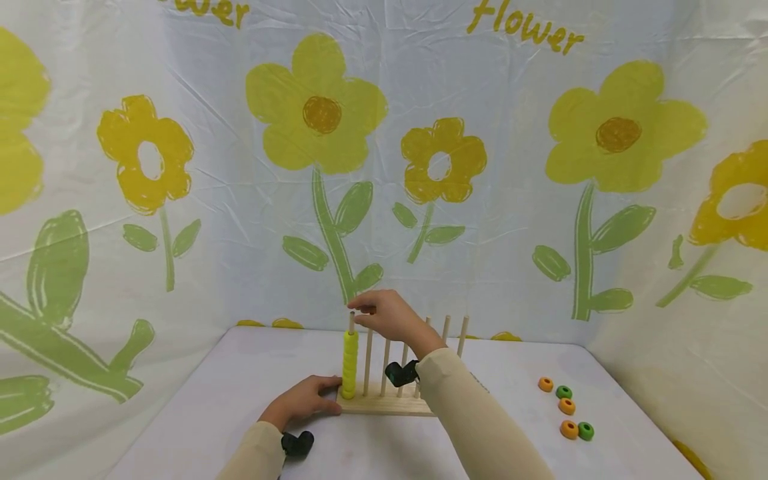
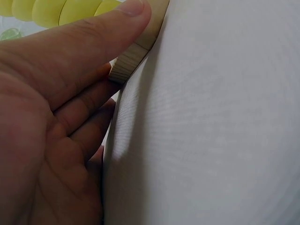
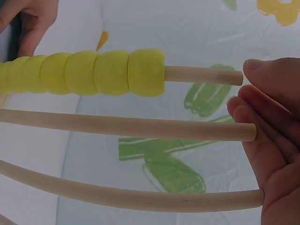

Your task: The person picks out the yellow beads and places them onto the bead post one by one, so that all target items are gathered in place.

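Note:
A wooden peg abacus [image 1: 390,405] stands on the table. Its leftmost peg bears a stack of yellow beads [image 1: 350,367], and the bare tip of that peg [image 3: 204,75] sticks out above the top bead. My left hand [image 1: 306,398] grips the left end of the base, thumb at the front and fingers behind, as the left wrist view shows. At the top of the beaded peg is my right hand [image 1: 390,319]; its thumb and fingers are apart around the tip, with no bead between them. The other visible pegs [image 3: 126,126] carry no beads.
Several loose orange beads [image 1: 569,429] and green beads [image 1: 586,431] lie on the white table [image 1: 504,433] to the right. Behind the table hangs a flower-printed cloth [image 1: 510,267]. My right forearm crosses in front of the abacus's right part and hides some pegs.

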A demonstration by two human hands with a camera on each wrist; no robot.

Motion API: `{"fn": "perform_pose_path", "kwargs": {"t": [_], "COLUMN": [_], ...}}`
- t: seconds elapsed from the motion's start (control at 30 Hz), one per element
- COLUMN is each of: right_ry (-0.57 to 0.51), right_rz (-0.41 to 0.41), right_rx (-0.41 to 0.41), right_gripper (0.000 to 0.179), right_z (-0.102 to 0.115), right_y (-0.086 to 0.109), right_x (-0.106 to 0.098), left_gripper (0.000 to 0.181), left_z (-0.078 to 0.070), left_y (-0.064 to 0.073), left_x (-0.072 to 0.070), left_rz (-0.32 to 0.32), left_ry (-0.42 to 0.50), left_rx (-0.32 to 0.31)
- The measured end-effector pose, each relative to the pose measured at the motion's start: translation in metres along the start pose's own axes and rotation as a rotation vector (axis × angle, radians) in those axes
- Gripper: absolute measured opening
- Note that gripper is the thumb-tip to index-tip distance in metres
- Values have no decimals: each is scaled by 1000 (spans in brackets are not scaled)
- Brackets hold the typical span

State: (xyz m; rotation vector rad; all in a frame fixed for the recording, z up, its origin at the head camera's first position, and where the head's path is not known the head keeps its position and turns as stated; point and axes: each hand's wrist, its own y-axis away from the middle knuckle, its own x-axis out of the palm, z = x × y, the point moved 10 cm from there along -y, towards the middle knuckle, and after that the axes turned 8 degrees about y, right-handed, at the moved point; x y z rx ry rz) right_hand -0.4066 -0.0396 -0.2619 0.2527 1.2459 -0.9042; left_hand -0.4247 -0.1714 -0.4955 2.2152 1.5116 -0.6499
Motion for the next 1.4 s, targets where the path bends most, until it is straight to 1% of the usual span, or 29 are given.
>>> {"fn": "perform_pose_path", "kwargs": {"t": [0.3,0.43,0.57,0.73,0.8,0.87,0.97,1.03,1.13,1.27,1.4], "right_ry": [58,85,114,150,154,161,166,173,180,181,179], "right_rz": [-19,-16,-19,-42,-64,-104,-184,-241,-307,-337,-337], "right_rx": [2,-27,-51,-37,-24,-24,-21,-19,20,98,190], "right_gripper": [29,29,29,30,30,30,30,30,30,34,39], "right_z": [-2,1,2,-9,-17,-23,-35,-43,-62,-91,-121], "right_y": [5,7,12,21,24,29,36,42,52,66,81], "right_x": [-3,-5,-9,-19,-25,-34,-51,-63,-82,-100,-110], "left_gripper": [74,74,75,68,64,60,55,53,53,60,65], "left_z": [-3,0,3,0,-3,-7,-14,-19,-26,-32,-39], "left_y": [-3,-1,1,2,2,2,1,1,0,-3,-5], "left_x": [0,-2,-6,-12,-14,-19,-28,-36,-51,-73,-92], "left_rz": [6,7,3,13,13,4,-28,-58,-101,-161,-210], "left_ry": [-13,-19,-20,2,-3,-6,-51,-86,-161,-247,-307], "left_rx": [13,11,-10,-6,2,6,3,-2,-10,-35,-58]}}
